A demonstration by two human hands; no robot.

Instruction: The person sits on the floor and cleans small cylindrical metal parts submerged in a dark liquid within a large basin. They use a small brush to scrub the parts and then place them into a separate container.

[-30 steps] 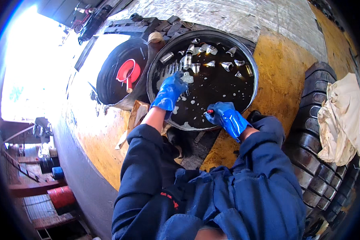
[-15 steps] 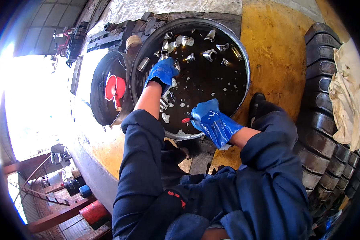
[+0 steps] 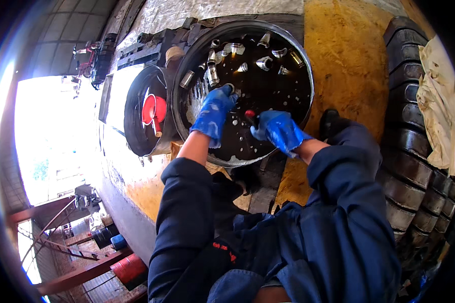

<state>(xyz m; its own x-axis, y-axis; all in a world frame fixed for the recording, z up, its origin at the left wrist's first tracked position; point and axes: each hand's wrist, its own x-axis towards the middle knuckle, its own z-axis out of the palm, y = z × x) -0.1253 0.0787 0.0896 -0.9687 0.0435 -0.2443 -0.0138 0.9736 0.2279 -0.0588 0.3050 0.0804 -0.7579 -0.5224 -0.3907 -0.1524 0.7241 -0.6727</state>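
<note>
Both my hands wear blue rubber gloves over a wide round metal tub (image 3: pixel 312 96) of dark liquid. My left hand (image 3: pixel 213 113), over the tub's left-middle part, is closed on a shiny metal fitting (image 3: pixel 231 86), whose rounded end shows past the fingers. My right hand (image 3: pixel 278 129), near the tub's right front, is closed around a dark tool with a red end (image 3: pixel 250 114); its other end is hidden by the glove. Several metal fittings stand or lie in the liquid farther off, among them a cylindrical one (image 3: pixel 213 75) and an elbow-like one (image 3: pixel 264 63). White foam floats about.
Left of the tub stands a dark basin (image 3: pixel 132 118) holding a red dipper (image 3: pixel 158 107). A small tan container (image 3: pixel 174 54) sits behind it. A large tyre (image 3: pixel 406 108) with a beige cloth (image 3: pixel 439 108) stands on the right. My shoe (image 3: pixel 329 121) is beside the tub.
My left hand has drawn back toward me and right, with a fitting now showing in its grip. My right hand has moved slightly up and right, the red-ended tool now raised.
</note>
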